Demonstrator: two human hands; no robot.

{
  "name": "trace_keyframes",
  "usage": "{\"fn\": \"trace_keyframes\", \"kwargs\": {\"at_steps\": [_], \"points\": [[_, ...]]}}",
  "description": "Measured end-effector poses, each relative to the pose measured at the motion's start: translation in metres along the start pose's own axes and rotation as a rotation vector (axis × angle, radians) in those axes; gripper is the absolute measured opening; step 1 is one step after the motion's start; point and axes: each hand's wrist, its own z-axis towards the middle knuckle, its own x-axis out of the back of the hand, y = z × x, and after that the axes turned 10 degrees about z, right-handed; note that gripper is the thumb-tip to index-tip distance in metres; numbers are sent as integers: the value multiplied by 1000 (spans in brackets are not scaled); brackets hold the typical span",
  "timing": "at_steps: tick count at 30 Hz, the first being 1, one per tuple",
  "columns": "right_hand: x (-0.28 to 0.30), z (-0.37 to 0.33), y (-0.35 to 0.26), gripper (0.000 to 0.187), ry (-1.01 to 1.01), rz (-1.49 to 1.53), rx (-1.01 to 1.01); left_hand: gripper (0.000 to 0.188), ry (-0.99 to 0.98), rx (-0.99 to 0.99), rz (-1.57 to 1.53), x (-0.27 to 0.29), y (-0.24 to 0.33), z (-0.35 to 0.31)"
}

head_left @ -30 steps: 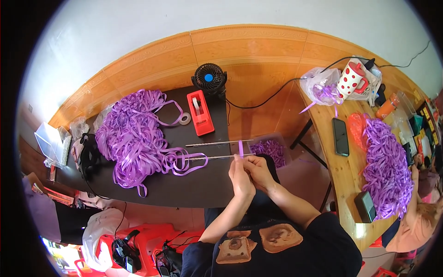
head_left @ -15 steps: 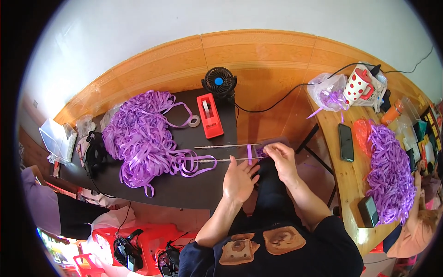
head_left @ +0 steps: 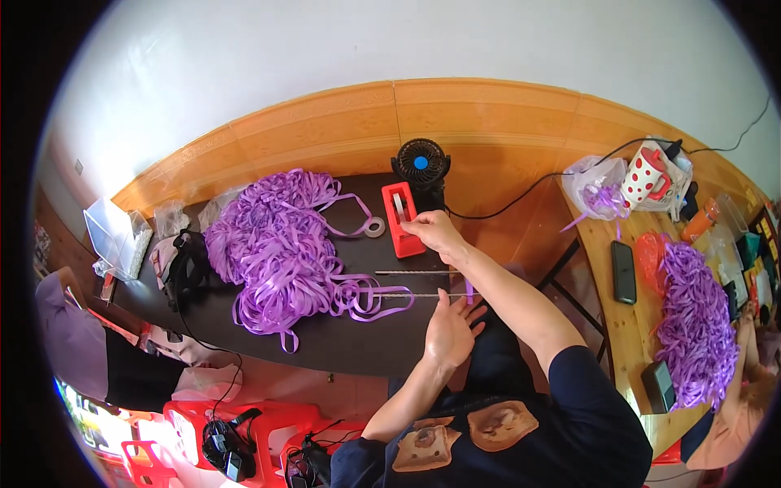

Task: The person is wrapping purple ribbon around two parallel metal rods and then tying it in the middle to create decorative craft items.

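My right hand (head_left: 438,234) reaches over the red tape dispenser (head_left: 401,193); its fingertips are pinched together at the dispenser's right edge, beside the tape roll. Whatever they pinch is too small to make out. Below it, my left hand (head_left: 450,335) is palm up with thumb and fingers spread. Its fingertips lie near the right end of two thin metal rods (head_left: 390,272), where a purple ribbon strip (head_left: 469,289) crosses. My right forearm covers part of that spot. Ribbon loops (head_left: 394,302) lie around the lower rod, trailing from a large purple ribbon heap (head_left: 272,244).
A small black fan (head_left: 421,164) stands behind the dispenser, and a loose tape roll (head_left: 374,227) lies left of it. The wooden table (head_left: 606,313) at right carries a phone (head_left: 624,272), a dotted mug (head_left: 643,175) and more ribbon (head_left: 695,325). Another person's arm (head_left: 736,366) is at far right.
My right hand has left the ribbon by the rods and moved up and left to the tape dispenser. My left hand stays spread beside the rods. The whole view has shifted slightly.
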Motion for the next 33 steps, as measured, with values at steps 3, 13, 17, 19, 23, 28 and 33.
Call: {"fn": "trace_keyframes", "kwargs": {"at_steps": [3, 13, 17, 19, 23, 28, 33], "points": [[-13, 4, 5, 22, 57, 80, 1, 84, 5, 0, -2, 4, -2, 3], [-19, -28, -30, 11, 49, 261, 101, 78, -26, 1, -26, 12, -7, 10], [-19, -47, -11, 10, 62, 149, 153, 74, -25, -15, -30, 5, -3, 4], [-22, -52, -3, 10, 114, 102, 163, 71, -2, -62, -53, 4, -4, 3], [-19, -52, 9, 11, 206, -132, 214, 71, -22, -75, -65, 3, -5, 4], [-12, -43, 20, 12, 201, -240, 253, 70, -36, -36, -47, 8, -6, 4], [14, -31, 36, 12, 65, -292, 270, 71, -8, -1, -33, 6, -7, 6]]}}
